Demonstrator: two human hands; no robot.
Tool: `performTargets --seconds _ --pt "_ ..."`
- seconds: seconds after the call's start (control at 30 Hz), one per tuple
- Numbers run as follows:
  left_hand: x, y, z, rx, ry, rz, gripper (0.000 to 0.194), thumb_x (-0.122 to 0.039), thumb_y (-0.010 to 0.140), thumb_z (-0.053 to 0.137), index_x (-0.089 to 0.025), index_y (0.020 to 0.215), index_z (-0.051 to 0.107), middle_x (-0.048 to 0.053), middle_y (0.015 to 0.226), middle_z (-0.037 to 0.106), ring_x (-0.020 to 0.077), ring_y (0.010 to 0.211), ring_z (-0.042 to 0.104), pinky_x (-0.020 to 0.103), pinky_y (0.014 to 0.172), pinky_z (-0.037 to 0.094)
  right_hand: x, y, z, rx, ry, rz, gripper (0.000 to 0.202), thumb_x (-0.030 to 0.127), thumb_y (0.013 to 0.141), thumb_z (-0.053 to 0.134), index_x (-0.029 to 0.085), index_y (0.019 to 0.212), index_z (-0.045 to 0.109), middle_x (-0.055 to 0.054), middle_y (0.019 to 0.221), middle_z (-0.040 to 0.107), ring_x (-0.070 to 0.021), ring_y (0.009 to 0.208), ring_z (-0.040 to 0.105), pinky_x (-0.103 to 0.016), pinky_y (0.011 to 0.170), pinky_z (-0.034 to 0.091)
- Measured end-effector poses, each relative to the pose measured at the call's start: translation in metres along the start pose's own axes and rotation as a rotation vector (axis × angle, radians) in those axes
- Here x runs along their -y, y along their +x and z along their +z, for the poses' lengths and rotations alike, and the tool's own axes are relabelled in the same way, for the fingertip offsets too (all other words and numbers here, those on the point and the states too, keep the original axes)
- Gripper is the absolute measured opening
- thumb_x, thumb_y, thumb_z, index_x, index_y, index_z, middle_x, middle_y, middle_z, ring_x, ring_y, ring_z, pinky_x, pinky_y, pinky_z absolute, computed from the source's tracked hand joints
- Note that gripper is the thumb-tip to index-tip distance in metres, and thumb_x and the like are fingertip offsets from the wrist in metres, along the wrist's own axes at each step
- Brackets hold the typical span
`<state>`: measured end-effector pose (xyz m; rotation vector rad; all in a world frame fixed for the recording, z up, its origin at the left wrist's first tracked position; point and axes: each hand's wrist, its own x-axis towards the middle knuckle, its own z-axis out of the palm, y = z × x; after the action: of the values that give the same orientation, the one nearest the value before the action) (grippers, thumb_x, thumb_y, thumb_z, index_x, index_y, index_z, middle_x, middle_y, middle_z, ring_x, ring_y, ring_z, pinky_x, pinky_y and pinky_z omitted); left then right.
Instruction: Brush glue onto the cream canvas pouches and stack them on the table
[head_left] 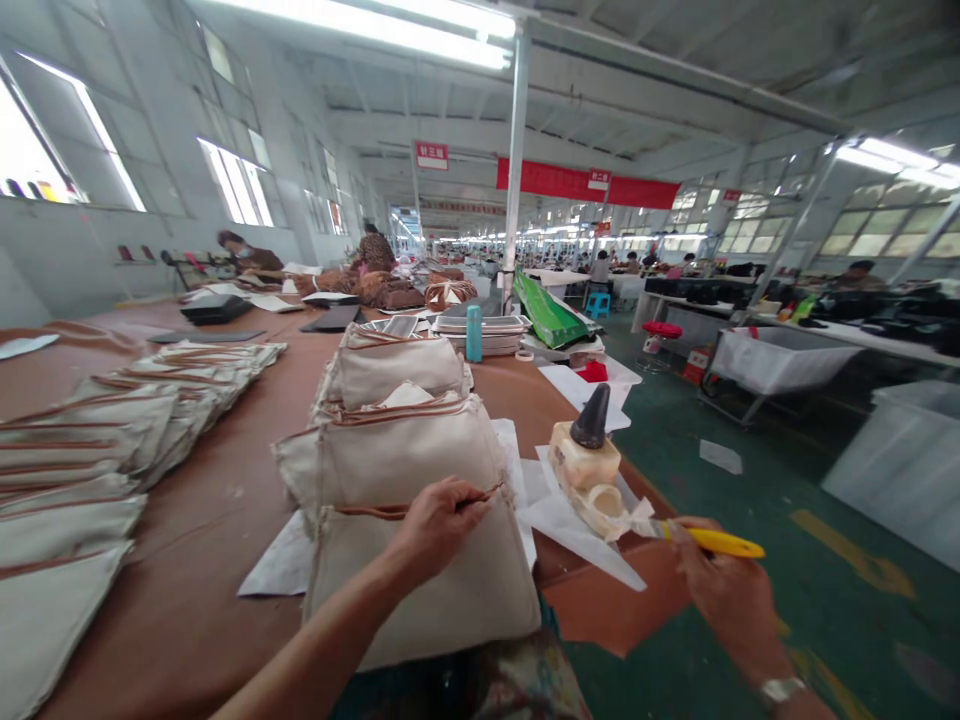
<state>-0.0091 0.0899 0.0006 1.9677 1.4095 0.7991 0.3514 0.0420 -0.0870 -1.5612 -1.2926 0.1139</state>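
My left hand [442, 525] pinches the brown-trimmed top edge of a cream bag piece [427, 600] at the front of a stack. Behind it stand more cream bag pieces [397, 450], leaning one against another. My right hand [724, 580] is closed round a brush with a yellow handle [720, 542]. The brush's bristle end is at a small off-white cup [606, 502], beside a glue container with a black cone top [591, 420]. White paper sheets [536, 490] lie under the container. I cannot tell whether the bristles touch the cup.
Rows of cream pieces [142, 420] fan out on the left of the brown-covered table [240, 480]. Farther back are a teal bottle [473, 335] and a green bag [547, 310]. White bins [780, 360] stand on the right; people work in the distance.
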Motion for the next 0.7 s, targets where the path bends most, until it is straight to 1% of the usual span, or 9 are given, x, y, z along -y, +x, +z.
performTargets --seconds 0.07,0.13,0.2,0.27,0.33,0.43,0.57,0.63,0.7 --pt "-0.001 -0.005 0.003 0.02 -0.073 -0.029 0.031 -0.038 0.087 0.057 -0.017 0.089 0.079 0.002 0.081 0.068 0.018 0.077 0.062 0.024 0.067 0.043 0.025 -0.004 -0.005 -0.025 0.126 0.084 0.043 0.058 0.092 0.061 0.016 0.096 0.069 -0.004 0.064 0.062 -0.0204 0.048 0.059 -0.027 0.042 0.046" --pt "-0.003 -0.01 0.006 0.038 -0.139 -0.047 0.031 -0.037 0.086 0.057 -0.017 0.091 0.079 0.003 0.083 0.069 0.0184 0.078 0.062 0.024 0.068 0.044 0.059 -0.008 -0.004 -0.042 0.48 0.249 0.04 0.054 0.087 0.074 0.016 0.099 0.067 -0.002 0.066 0.061 -0.0155 0.046 0.052 -0.022 0.039 0.041" --pt "-0.008 -0.017 0.009 0.045 -0.166 -0.034 0.029 -0.035 0.086 0.057 -0.018 0.092 0.08 0.003 0.086 0.07 0.0189 0.081 0.063 0.025 0.072 0.045 0.094 -0.012 0.001 -0.009 0.77 0.355 0.042 0.052 0.08 0.082 0.017 0.094 0.064 0.003 0.057 0.052 -0.0109 0.04 0.042 -0.018 0.034 0.032" --pt "-0.014 -0.024 0.011 0.035 -0.15 0.001 0.027 -0.034 0.086 0.057 -0.019 0.089 0.08 0.004 0.086 0.069 0.0192 0.083 0.063 0.025 0.074 0.045 0.122 -0.016 0.011 0.056 0.886 0.416 0.045 0.053 0.075 0.086 0.017 0.088 0.061 0.006 0.051 0.046 -0.0088 0.036 0.035 -0.016 0.032 0.025" --pt "-0.02 -0.031 0.012 0.021 -0.12 0.022 0.026 -0.033 0.085 0.057 -0.019 0.086 0.079 0.004 0.085 0.067 0.0186 0.081 0.062 0.024 0.072 0.045 0.14 -0.019 0.021 0.147 0.918 0.433 0.045 0.053 0.075 0.086 0.018 0.084 0.059 0.006 0.049 0.044 -0.0085 0.035 0.033 -0.015 0.031 0.023" --pt "-0.025 -0.041 0.017 0.025 -0.09 0.044 0.024 -0.031 0.087 0.057 -0.02 0.084 0.078 0.004 0.082 0.063 0.0166 0.075 0.059 0.023 0.066 0.042 0.148 -0.021 0.033 0.246 0.859 0.355 0.043 0.055 0.081 0.081 0.018 0.085 0.059 0.006 0.049 0.044 -0.0095 0.035 0.035 -0.017 0.032 0.026" --pt "-0.024 -0.049 0.022 0.015 -0.079 0.116 0.021 -0.027 0.089 0.058 -0.021 0.084 0.077 0.002 0.081 0.061 0.0149 0.074 0.059 0.022 0.064 0.04 0.147 -0.018 0.036 0.163 0.657 0.182 0.042 0.056 0.082 0.079 0.016 0.086 0.064 0.004 0.048 0.047 -0.0114 0.037 0.038 -0.02 0.034 0.031" --pt "-0.023 -0.051 0.024 0.013 -0.074 0.129 0.02 -0.025 0.09 0.058 -0.022 0.084 0.077 0.002 0.081 0.06 0.0142 0.074 0.059 0.022 0.064 0.039 0.147 -0.016 0.03 0.127 0.644 0.177 0.04 0.054 0.084 0.077 0.017 0.084 0.063 0.003 0.049 0.047 -0.0119 0.039 0.04 -0.02 0.036 0.031" --pt "-0.022 -0.052 0.026 0.015 -0.064 0.141 0.02 -0.024 0.091 0.058 -0.022 0.084 0.077 0.002 0.081 0.061 0.0139 0.073 0.059 0.022 0.064 0.04 0.149 -0.017 0.024 0.136 0.702 0.221 0.039 0.054 0.084 0.077 0.017 0.085 0.062 0.004 0.049 0.046 -0.0116 0.038 0.038 -0.019 0.035 0.029"
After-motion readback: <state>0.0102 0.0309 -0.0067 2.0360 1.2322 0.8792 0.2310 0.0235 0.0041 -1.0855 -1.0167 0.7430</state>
